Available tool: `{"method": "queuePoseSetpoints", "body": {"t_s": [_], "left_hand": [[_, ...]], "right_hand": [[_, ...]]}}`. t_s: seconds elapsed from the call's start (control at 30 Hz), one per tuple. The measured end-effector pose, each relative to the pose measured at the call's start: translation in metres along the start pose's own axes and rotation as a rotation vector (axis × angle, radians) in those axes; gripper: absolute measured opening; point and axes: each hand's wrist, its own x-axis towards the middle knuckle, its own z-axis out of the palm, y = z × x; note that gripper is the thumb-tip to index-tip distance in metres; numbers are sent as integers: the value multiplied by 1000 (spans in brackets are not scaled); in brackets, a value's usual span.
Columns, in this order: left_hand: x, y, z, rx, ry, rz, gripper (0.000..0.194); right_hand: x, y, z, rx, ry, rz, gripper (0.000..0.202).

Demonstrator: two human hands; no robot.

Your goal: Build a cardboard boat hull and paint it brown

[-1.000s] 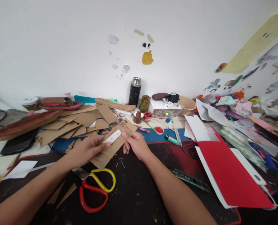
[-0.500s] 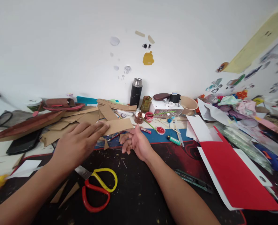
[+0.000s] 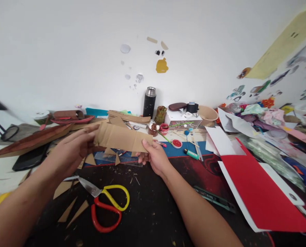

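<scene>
A creased strip of brown cardboard (image 3: 123, 137) is held up above the black mat, between my two hands. My left hand (image 3: 74, 145) grips its left end, with some fingers behind it. At the right end my right hand (image 3: 154, 154) pinches the strip, thumb on the front face. Below lie scissors (image 3: 109, 202) with one yellow and one red handle, blades pointing up-left. Thin cardboard offcuts (image 3: 77, 212) rest beside them on the mat.
Behind are a brown boat-shaped piece (image 3: 31, 139), a black flask (image 3: 149, 103), paint pots (image 3: 164, 128) and a white box (image 3: 185, 120). On the right lie a red sheet (image 3: 263, 192), a cutter (image 3: 214, 199) and a green lighter (image 3: 191, 154).
My right hand has closed on the cardboard strip's right end. The strip now shows a wider, creased face, and my left hand has moved to its left end.
</scene>
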Motion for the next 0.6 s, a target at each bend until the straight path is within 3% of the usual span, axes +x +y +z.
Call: {"method": "queuePoseSetpoints", "body": {"t_s": [0.1, 0.3, 0.6], "left_hand": [[1, -2, 1, -165, 17, -96, 53], [-4, -10, 12, -259, 0, -116, 51], [-10, -24, 29, -515, 6, -170, 15]], "right_hand": [[0, 0, 1, -13, -3, -1, 70], [-4, -5, 0, 6, -25, 3, 65], [-8, -9, 1, 109, -105, 51, 64]]}}
